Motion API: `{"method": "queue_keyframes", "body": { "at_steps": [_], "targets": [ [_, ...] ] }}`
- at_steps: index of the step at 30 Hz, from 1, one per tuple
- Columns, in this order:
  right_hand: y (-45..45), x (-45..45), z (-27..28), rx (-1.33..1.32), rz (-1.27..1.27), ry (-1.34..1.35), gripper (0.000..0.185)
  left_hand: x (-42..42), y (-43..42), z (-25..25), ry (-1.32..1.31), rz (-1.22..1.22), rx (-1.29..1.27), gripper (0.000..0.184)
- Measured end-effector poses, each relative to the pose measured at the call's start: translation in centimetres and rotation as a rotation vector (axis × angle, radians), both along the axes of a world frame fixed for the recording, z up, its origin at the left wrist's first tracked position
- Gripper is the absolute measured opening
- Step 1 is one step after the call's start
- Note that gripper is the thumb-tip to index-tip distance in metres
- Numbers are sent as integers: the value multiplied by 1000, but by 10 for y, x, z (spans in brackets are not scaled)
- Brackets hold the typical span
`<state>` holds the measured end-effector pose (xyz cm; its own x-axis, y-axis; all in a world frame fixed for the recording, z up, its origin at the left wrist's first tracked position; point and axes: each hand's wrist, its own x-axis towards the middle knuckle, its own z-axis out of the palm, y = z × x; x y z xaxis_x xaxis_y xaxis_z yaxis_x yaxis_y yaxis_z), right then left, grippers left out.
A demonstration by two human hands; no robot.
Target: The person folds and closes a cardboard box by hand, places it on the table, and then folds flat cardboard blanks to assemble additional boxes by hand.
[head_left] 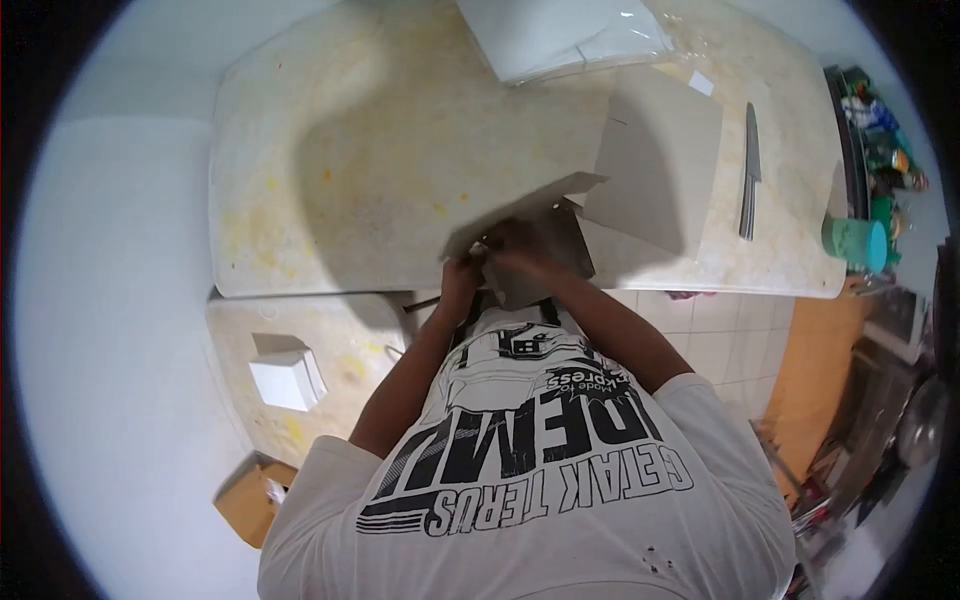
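A partly folded grey cardboard box (555, 240) is held at the table's near edge, close to my body, with one long flap raised on its far side. My left hand (463, 272) is closed at the box's left end, its fingers on the card. Reaching inside, my right hand (515, 240) is bent over the same left end; shadow hides most of its fingers. To the right of the box lies a flat grey cardboard sheet (655, 150).
A knife (750, 170) lies on the table's right side, near a turquoise cup (855, 243). At the back is a plastic-wrapped white stack (570, 35). A small white box (287, 379) sits on the lower left table, above an open brown carton (247, 500) below.
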<state>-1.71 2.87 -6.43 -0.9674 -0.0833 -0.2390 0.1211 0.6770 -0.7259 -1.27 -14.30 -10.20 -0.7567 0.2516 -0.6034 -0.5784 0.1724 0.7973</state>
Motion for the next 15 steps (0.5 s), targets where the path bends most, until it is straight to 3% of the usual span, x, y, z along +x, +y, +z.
{"method": "queue_keyframes", "body": {
  "at_steps": [4, 5, 8, 12, 14, 15],
  "targets": [
    [8, -17, -4, 183, 114, -23, 22, 4, 13, 23, 355, -299, -384, 23],
    [10, -17, -10, 225, 117, -28, 21, 6, 17, 27, 415, -235, -354, 23],
    [26, -32, 30, -95, 14, -254, 20, -3, 26, 38, 561, -81, -303, 24],
    [42, -34, 20, -342, -197, -142, 29, -26, 37, 55, 522, 11, -203, 26],
    [35, -22, 45, -533, -339, -151, 30, -34, 42, 63, 500, 18, -176, 26],
    [32, -18, 49, -479, -384, -173, 28, -36, 43, 67, 480, -14, -171, 25]
  ]
}}
